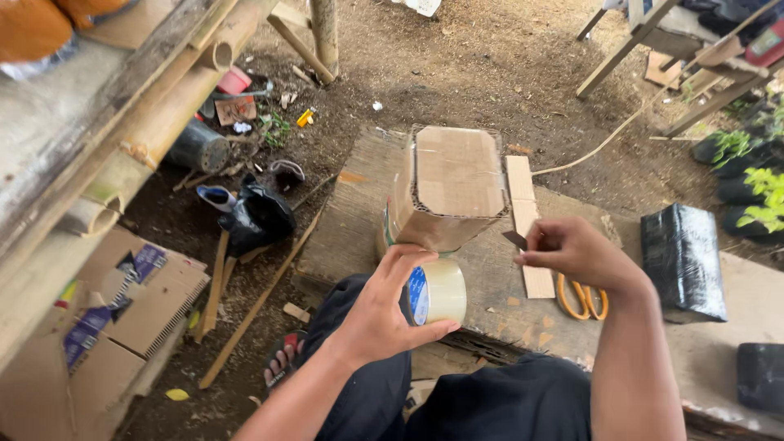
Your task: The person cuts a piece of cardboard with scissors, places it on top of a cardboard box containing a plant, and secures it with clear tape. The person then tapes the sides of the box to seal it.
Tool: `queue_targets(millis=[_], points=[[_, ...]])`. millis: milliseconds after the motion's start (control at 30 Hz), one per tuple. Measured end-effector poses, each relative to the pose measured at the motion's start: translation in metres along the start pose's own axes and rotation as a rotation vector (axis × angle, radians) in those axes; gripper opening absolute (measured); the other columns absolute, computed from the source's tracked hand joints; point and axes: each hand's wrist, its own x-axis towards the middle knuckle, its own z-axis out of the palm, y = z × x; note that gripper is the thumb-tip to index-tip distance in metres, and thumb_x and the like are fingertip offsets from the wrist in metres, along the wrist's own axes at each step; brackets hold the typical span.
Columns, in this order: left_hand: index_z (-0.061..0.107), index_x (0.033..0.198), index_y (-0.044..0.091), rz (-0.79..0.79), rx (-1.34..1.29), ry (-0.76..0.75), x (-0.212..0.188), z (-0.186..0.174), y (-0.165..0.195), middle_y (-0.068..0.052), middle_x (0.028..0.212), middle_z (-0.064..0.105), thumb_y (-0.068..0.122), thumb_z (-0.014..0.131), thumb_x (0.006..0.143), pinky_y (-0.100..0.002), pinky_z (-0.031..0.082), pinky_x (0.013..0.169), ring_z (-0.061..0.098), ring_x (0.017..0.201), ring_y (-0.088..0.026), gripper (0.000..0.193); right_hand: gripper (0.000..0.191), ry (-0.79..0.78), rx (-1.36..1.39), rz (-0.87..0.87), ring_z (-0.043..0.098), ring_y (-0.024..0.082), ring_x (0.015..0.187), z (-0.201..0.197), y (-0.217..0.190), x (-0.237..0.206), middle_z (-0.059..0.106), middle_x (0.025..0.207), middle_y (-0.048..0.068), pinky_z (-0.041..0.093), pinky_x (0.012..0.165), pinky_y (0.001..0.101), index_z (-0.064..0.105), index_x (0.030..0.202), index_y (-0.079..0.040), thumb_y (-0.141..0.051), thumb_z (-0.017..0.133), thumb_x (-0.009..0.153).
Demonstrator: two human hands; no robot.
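- Tape first: my left hand [384,306] has its grip closed around a roll of clear packing tape [437,291], fingers curled over the rim and thumb under it, held up just above my lap.
- My right hand [572,249] pinches shut on the loose tape end [515,239], a small dark flap between thumb and forefinger, held to the right of the roll.
- Directly behind the roll I see a cardboard box [449,188], standing on the wooden table [343,229] with its corrugated edges showing; the roll sits just in front of its lower edge, and I cannot tell whether they touch.
- A narrow cardboard strip [525,204] lies flat on the table just right of the box, running toward me and passing under my right hand.
- Orange-handled scissors [583,299] lie on the table below my right wrist, near the strip's near end.
- A black wrapped block [682,257] rests at the right, well apart from both hands.
- Flattened cardboard [114,318] lies on the dirt ground at the left.
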Motion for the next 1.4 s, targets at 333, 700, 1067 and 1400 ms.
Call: queue_targets(millis=[333,700,1067,1400], points=[[0.061,0.129,0.003,-0.079,-0.213,-0.039,0.006,-0.008,0.01,-0.012,0.124,0.066,0.036,0.092,0.073,-0.036,0.052,0.105,0.066,0.118,-0.024,0.072,0.019,0.528,-0.363,-0.867,0.069,0.024,0.093,0.051,-0.097,-0.073,0.075,0.1,0.006,0.055,0.082,0.0359,0.076,0.1,-0.007,-0.002,0.074,0.082],[0.062,0.131,0.002,-0.244,-0.301,-0.081,0.008,-0.005,0.014,-0.011,0.121,0.069,0.035,0.093,0.068,-0.031,0.054,0.099,0.069,0.111,-0.018,0.077,0.023,0.518,-0.629,-0.899,0.072,0.025,0.094,0.066,-0.095,-0.056,0.077,0.097,0.004,0.058,0.08,0.0392,0.078,0.098,-0.01,-0.007,0.074,0.075],[0.064,0.131,0.003,-0.466,-0.477,-0.057,0.014,0.003,0.014,-0.009,0.116,0.073,0.028,0.093,0.061,-0.028,0.055,0.093,0.068,0.102,-0.012,0.08,0.078,-0.049,-0.384,-0.101,0.057,0.03,0.123,0.061,0.012,0.057,0.062,0.132,0.015,0.046,0.105,0.0399,0.057,0.132,-0.011,-0.035,0.094,0.068],[0.063,0.129,0.005,-0.385,-0.107,-0.017,0.018,0.006,0.024,-0.01,0.129,0.066,0.029,0.093,0.06,-0.034,0.051,0.103,0.065,0.119,-0.021,0.079,0.145,0.276,0.504,-0.866,0.033,0.028,0.158,0.098,-0.044,0.06,0.031,0.169,0.017,0.03,0.132,0.046,0.003,0.168,-0.008,-0.035,0.099,0.062]])
